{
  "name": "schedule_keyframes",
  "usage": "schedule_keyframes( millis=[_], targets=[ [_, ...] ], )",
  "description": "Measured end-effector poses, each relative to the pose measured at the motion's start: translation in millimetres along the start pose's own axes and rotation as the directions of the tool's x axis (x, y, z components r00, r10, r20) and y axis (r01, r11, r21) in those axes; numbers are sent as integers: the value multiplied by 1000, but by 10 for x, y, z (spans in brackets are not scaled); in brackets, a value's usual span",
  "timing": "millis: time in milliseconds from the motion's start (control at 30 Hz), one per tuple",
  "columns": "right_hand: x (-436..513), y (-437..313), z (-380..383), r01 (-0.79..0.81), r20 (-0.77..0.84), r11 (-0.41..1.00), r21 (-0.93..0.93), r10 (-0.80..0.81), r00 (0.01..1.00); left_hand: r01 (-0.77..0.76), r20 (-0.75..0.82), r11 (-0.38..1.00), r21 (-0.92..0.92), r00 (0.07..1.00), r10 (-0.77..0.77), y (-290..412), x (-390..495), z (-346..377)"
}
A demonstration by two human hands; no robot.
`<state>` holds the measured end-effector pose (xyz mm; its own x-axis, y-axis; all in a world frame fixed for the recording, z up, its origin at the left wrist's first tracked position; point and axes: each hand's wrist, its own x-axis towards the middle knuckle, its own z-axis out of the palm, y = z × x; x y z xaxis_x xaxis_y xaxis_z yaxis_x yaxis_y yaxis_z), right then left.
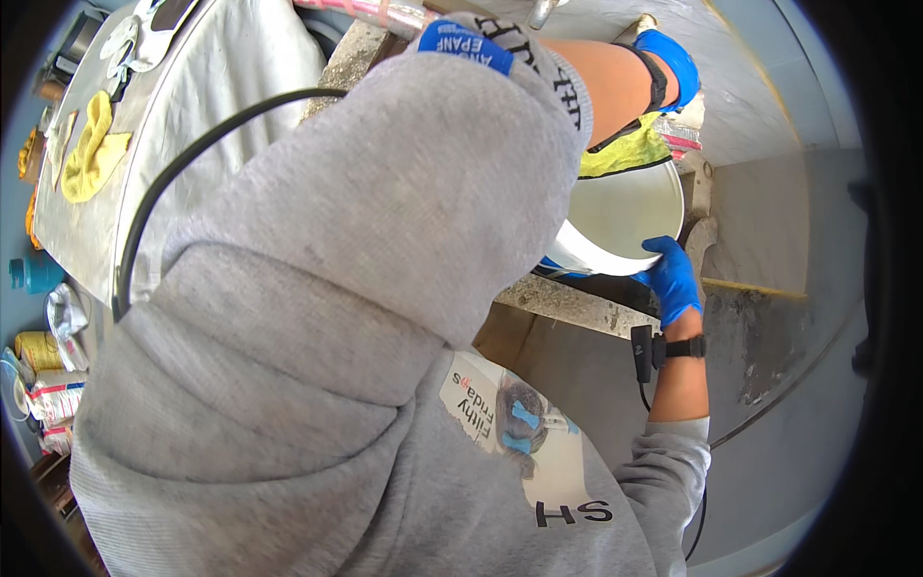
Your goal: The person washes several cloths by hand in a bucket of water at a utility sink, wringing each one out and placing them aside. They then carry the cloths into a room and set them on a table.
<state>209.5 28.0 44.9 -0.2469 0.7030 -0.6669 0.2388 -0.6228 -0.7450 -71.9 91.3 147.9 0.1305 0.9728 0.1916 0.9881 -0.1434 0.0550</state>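
Observation:
My right hand (674,281), in a blue glove, grips the near rim of a white bucket (620,209), with the thumb over the edge. The bucket is tilted so that its pale inside shows. My left hand (669,68), also gloved in blue, is bent at the wrist beyond the bucket, close to the light wall. Its fingers are mostly hidden, and whether it holds anything is unclear. A yellow-green cloth (627,153) with a dark edge lies across the bucket's far side, below my left forearm. My grey left sleeve covers much of the view.
A rough, pale beam (577,304) runs beneath the bucket. At left, a covered table (155,137) bears a yellow cloth (92,155). Bags (58,397) and a teal container (36,274) stand beyond it. A black cable (195,155) arches near my left sleeve; a grey wall (764,216) stands at right.

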Motion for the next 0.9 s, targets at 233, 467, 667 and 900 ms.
schedule_keyframes(
  millis=[233, 467, 667, 900],
  targets=[
    [-106, -139, -122, 4, -10, 994, -109, -5, 1000, -24, 25, 987, -157, 999, 29, -64, 38, 30],
    [-178, -210, -174, 6, -138, 971, -239, -40, 990, -65, 7, 978, -196, 998, 68, -200, -7, 34],
    [-173, -229, -206, -17, -140, 963, -270, -22, 990, -99, -10, 971, -217, 995, 100, -160, 27, 18],
    [-65, -31, -288, 19, -131, 969, -247, -53, 990, -132, -27, 965, -227, 991, 129, -106, 73, 7]
  ],
)
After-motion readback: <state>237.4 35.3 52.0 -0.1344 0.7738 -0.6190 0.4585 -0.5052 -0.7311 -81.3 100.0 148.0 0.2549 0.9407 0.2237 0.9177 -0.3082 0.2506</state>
